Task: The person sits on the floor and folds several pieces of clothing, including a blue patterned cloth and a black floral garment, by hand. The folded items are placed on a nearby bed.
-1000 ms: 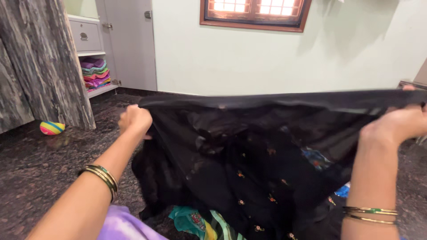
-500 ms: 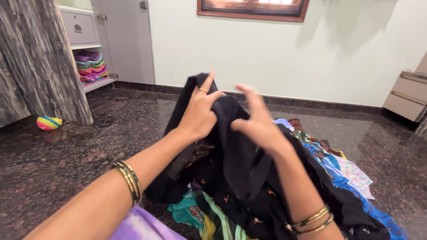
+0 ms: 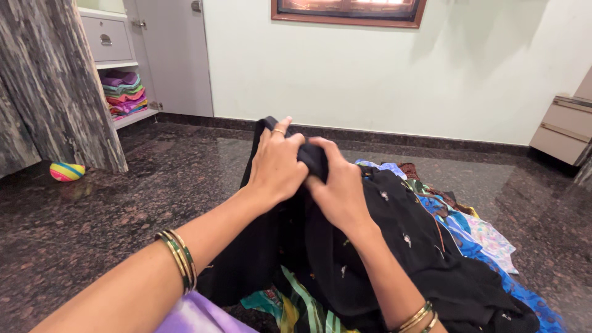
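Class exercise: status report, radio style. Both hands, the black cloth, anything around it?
Left hand and right hand shut on black cloth, bunched together at its top. Cloth drapes over coloured clothes pile on dark floor. Nothing blocking.

fingertips: left hand (image 3: 279, 161) and right hand (image 3: 338, 188) bury theirs in the black garment (image 3: 394, 246), so the grip itself is out of sight
clothes pile (image 3: 475, 231): mostly under the black fabric; bottom edge crops it
window (image 3: 348, 9): top chopped off
drawer unit (image 3: 564, 126): right edge cuts it
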